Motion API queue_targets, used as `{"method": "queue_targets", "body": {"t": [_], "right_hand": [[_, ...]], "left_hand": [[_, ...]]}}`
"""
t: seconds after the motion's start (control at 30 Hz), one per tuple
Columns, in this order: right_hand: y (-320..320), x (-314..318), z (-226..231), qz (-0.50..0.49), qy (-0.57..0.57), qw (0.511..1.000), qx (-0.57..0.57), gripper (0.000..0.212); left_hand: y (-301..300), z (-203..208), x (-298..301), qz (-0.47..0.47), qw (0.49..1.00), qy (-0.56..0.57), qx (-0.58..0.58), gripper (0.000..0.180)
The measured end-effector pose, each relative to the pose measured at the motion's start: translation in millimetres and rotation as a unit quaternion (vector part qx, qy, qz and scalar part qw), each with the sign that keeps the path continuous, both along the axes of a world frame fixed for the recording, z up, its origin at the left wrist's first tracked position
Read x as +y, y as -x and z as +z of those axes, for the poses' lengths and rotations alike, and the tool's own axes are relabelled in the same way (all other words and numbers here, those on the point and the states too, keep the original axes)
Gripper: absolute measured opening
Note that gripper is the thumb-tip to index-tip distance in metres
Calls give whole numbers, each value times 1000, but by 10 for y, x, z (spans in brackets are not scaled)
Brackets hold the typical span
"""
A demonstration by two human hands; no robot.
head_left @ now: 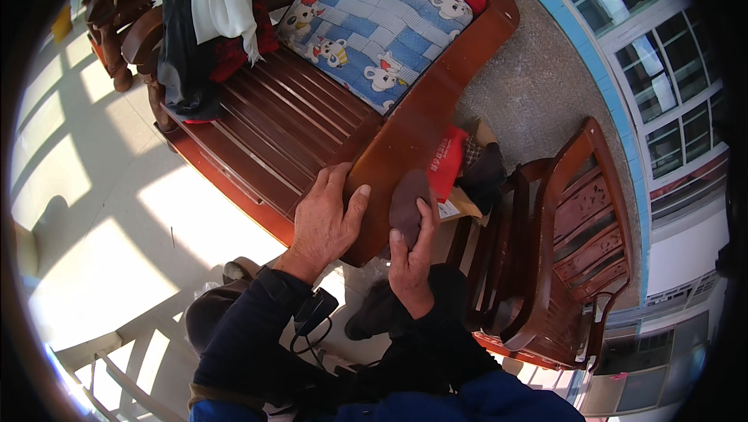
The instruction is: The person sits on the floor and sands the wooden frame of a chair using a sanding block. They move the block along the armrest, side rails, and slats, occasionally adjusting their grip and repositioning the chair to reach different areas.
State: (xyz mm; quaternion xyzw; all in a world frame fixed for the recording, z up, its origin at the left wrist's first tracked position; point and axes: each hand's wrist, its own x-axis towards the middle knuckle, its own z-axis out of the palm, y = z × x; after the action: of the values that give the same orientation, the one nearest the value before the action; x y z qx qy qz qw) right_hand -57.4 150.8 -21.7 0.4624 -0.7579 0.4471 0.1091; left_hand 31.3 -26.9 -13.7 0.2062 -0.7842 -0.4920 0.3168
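Note:
My left hand (326, 215) lies on the near end of a reddish-brown wooden bench (405, 132), its fingers stretched out over the edge of the slats. It holds nothing that I can see. Beside it, over the bench's corner, my right hand (413, 262) grips a flat, dark brown oval cloth-like piece (408, 202) between thumb and fingers. The thumb presses on its lower part, and its upper end stands free. Whether it is a folded cloth or a pad I cannot tell.
A blue patterned cushion (374, 21) covers the bench's far part. Black clothing (187, 56) and a white cloth (220, 0) drape over its left armrest. A red bag (446, 163) and dark cloth (485, 176) fill a cardboard box (465, 208). A wooden chair (573, 227) stands right.

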Motion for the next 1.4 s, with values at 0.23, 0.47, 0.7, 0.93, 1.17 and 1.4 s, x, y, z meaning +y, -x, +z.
{"method": "queue_targets", "body": {"t": [0.23,0.47,0.7,0.93,1.17,1.4], "right_hand": [[313,-213,-56,-39,87,986,-134,54],[821,-521,-31,-56,251,898,-357,59],[503,-486,-250,-60,274,910,-305,62],[1715,-700,-51,-57,268,896,-349,63],[1707,-667,-134,-83,224,921,-307,67],[1857,-683,-188,-57,272,893,-355,64]], "left_hand": [[92,-77,65,24,995,77,-58,61],[123,-163,60,52,984,169,-19,55],[103,-163,83,54,983,175,-16,49],[87,-163,94,61,985,157,-23,51],[68,-165,110,76,986,140,-49,52],[40,-162,102,72,987,131,-53,54]]}}
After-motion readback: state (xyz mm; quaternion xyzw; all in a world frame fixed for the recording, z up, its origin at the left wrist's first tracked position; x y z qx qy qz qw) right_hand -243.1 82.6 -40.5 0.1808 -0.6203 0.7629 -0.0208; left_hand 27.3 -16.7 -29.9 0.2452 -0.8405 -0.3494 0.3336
